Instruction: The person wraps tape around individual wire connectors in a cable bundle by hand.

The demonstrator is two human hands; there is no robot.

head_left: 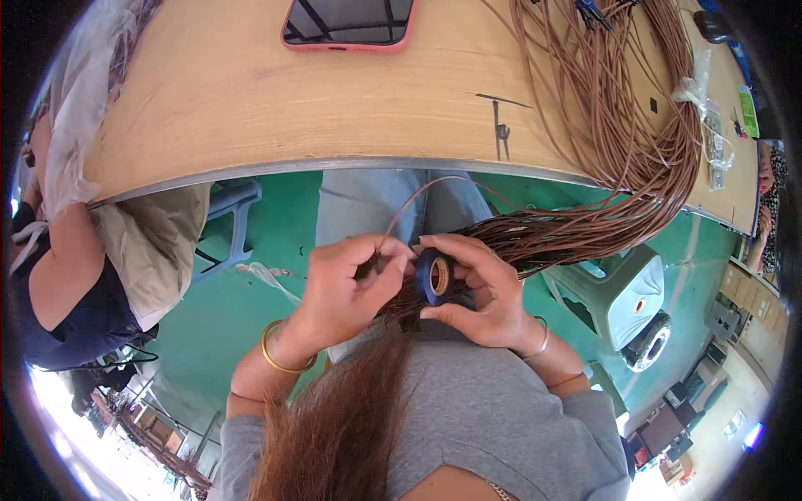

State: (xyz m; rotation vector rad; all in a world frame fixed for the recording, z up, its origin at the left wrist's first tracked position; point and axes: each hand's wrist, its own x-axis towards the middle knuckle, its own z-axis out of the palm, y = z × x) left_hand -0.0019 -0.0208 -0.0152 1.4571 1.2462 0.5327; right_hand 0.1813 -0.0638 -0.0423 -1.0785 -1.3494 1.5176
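The step in hand looks to be taping the wires. Off the table (209, 92), just past its near edge and over the lap, the right hand (489, 292) grips a blue tape roll (428, 275) between thumb and fingers, the roll standing on edge with its hole in view. The left hand (351, 280) has its thumb and forefinger closed together beside the roll; a single wire (451, 177) arcs out from behind this hand, but whether the fingertips pinch wire, tape or both I cannot tell. The bundle (585, 230) comes down from the table's right side, crosses the near edge and ends behind the right hand. A phone (349, 23) lies by the far edge. The next move seems to call for a firm left pinch while the right hand keeps the roll close and frees some tape; a loose wire could slip out of line.
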